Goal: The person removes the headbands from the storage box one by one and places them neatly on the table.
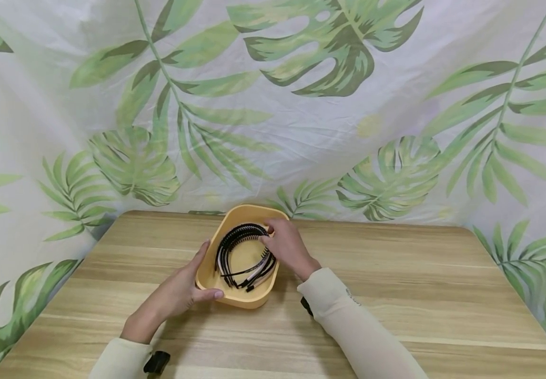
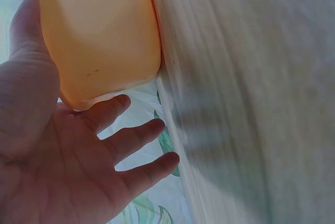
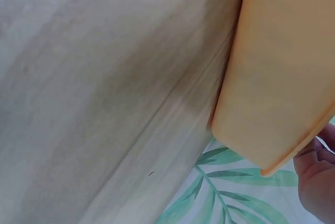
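Sleeves point(image 1: 121, 362), 2 and cream-coloured, are nearest. Left hand point(image 1: 178, 292) rests against the near-left corner of the bin point(image 1: 249, 301), thumb over the rim, the other fingers it shows in the left wrist view straight and apart. The yellow bin stands on the worktop point(image 1: 396, 273), with black toothed hoops point(image 1: 239, 231) inside. Right hand point(image 1: 288, 243) reaches over the right rim, fingers bent beside the hoops; I cannot tell whether they pinch any. Leaf-patterned cloth point(image 1: 301, 137) hangs behind.
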{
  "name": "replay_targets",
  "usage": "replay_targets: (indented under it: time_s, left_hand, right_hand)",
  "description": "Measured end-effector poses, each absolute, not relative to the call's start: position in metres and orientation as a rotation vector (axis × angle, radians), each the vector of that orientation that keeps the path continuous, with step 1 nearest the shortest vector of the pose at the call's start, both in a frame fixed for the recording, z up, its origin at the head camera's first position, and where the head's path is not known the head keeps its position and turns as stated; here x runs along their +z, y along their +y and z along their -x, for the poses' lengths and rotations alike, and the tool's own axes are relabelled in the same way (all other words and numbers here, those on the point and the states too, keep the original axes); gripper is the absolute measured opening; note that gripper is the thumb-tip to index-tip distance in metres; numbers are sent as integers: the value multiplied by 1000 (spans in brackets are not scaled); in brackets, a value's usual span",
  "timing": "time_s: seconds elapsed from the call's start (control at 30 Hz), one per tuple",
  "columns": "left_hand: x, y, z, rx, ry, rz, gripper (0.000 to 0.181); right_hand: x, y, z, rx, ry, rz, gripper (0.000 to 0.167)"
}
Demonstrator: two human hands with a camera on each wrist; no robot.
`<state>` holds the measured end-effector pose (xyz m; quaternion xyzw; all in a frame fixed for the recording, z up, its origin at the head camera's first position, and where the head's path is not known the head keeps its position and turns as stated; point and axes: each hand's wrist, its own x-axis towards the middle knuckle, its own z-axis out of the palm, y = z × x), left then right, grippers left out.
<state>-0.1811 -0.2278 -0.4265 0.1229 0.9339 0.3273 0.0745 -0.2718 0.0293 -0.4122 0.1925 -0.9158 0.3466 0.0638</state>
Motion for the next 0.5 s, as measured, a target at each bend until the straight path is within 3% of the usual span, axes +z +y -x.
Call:
replay_targets:
  time_s: [0.23,0.5]
  left_hand:
    - [-428,-229,182,971,2803,-355,130]
    - [-429,-230,184,1004,2794,-358,130]
  right_hand:
    - [-412,26,273,1043,-2754,-575,12]
    - [-412,24,273,1043,-2773,-530,22]
